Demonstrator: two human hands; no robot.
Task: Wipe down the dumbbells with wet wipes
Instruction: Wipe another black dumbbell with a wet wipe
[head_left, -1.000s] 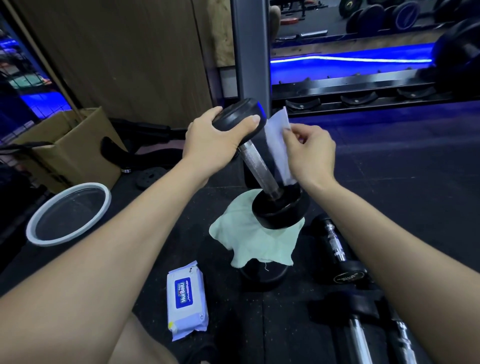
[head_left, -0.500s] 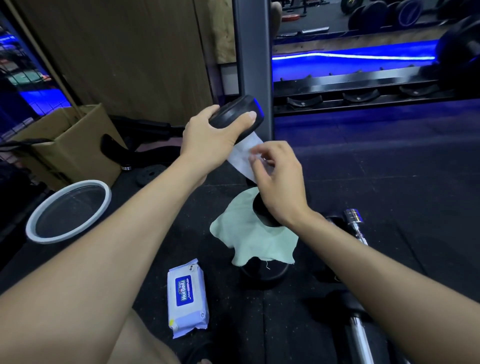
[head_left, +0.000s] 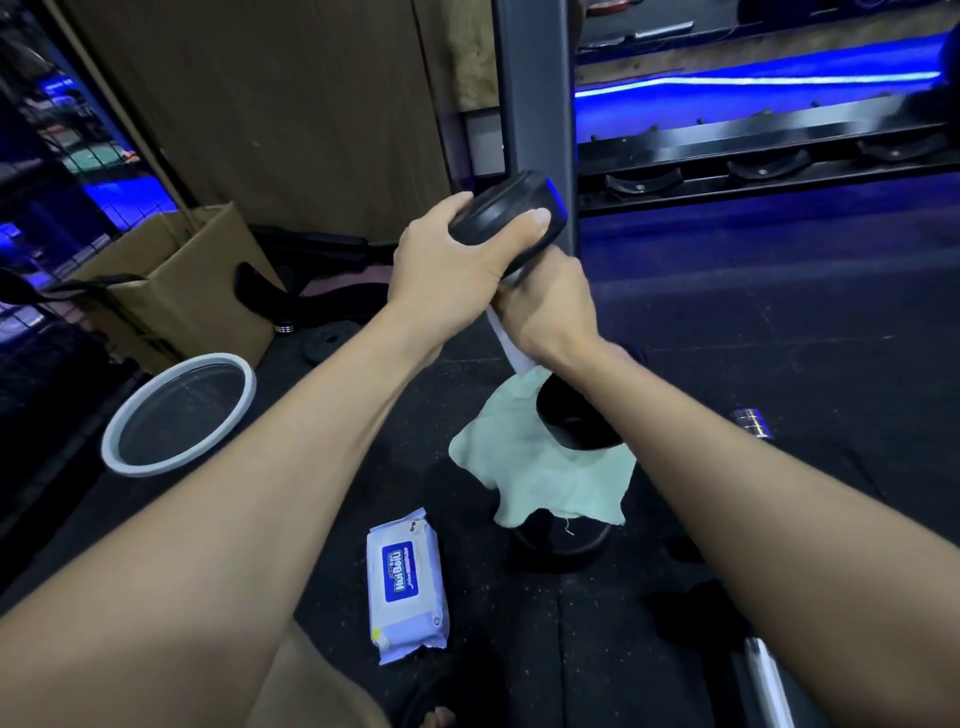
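Note:
A black dumbbell (head_left: 511, 210) stands tilted on end, its lower head (head_left: 571, 423) resting on a pale green cloth (head_left: 540, 478). My left hand (head_left: 457, 254) grips the upper head. Just below it, my right hand (head_left: 550, 306) is wrapped round the handle with a white wet wipe (head_left: 506, 343), whose tail hangs out under the fist. The handle itself is hidden by the hand. A white and blue pack of wet wipes (head_left: 405, 587) lies on the floor in front of the cloth.
A white-rimmed round bin (head_left: 179, 413) and a cardboard box (head_left: 171, 280) stand at the left. More dumbbells lie at the right, with chrome ends (head_left: 750, 422) and a bar (head_left: 769, 680) showing. A grey rack post (head_left: 535, 104) rises behind, with a low rack shelf (head_left: 769, 140).
My right hand brought the wipe from beside the upper head onto the handle and closed round it, moving up close under my left hand. The left hand kept its grip.

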